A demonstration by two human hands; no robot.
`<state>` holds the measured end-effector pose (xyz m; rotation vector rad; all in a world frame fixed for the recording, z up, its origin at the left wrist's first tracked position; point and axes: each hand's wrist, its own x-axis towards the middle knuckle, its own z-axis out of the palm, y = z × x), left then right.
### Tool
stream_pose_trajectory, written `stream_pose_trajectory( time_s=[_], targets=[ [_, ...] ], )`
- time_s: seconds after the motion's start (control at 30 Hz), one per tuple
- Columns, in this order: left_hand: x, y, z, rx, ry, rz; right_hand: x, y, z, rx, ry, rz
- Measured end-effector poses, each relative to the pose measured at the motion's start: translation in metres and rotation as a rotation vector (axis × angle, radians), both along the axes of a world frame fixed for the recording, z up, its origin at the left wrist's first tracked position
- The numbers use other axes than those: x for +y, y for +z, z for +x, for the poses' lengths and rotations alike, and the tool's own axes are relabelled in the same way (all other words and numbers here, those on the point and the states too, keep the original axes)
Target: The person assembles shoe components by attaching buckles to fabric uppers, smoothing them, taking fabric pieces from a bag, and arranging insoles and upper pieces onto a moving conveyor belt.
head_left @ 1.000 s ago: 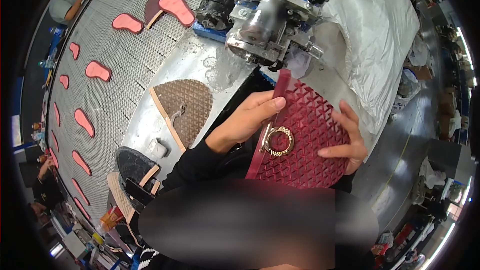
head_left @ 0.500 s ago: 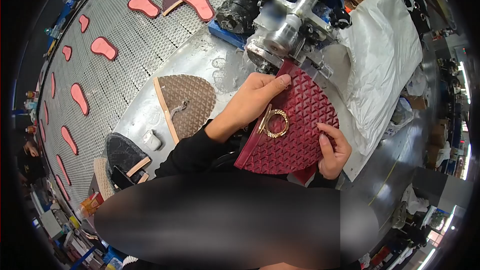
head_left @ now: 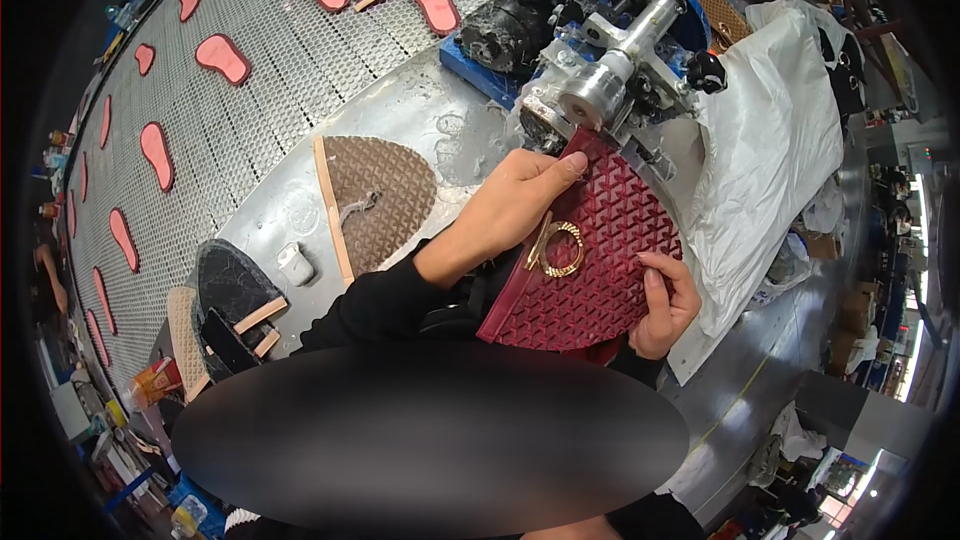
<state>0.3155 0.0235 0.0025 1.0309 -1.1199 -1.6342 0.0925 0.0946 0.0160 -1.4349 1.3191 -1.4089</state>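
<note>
A dark red shoe upper (head_left: 610,230) with a raised woven pattern and a gold ring buckle (head_left: 562,249) is held between my hands. My left hand (head_left: 525,195) pinches its straight edge near the top, thumb lying over the front. My right hand (head_left: 662,305) grips the curved edge at the lower right, fingers bent over the front. The upper's top corner reaches the metal roller of a small machine (head_left: 595,95); whether it sits between the rollers cannot be made out.
A brown upper (head_left: 380,200), black pieces (head_left: 235,285) and a white earbud case (head_left: 295,265) lie on the metal table (head_left: 285,185) at left. Beyond it, a mesh conveyor (head_left: 300,70) carries several pink insoles (head_left: 222,58). White plastic sheeting (head_left: 770,150) hangs at right.
The view has shifted a little, so the machine and table appear slightly further right. Insoles on the conveyor have shifted relative to the table. Both hands keep their hold on the upper.
</note>
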Motion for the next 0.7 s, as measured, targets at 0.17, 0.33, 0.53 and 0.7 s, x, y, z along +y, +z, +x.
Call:
stream_pose_trajectory(
  time_s=[0.17,0.33,0.53,0.7],
  targets=[
    [0.004,0.002,0.002,-0.108,0.0,0.039,0.0,-0.004,-0.001,0.052,0.004,-0.031],
    [0.009,0.013,0.0,-0.297,0.05,-0.167,0.01,-0.011,-0.007,0.142,0.006,-0.167],
    [0.004,0.009,-0.012,-0.345,0.065,-0.319,0.018,-0.012,-0.015,0.246,-0.006,-0.253],
    [0.004,0.012,-0.005,-0.312,0.069,-0.095,0.012,-0.001,0.0,0.303,-0.009,-0.213]
  ],
)
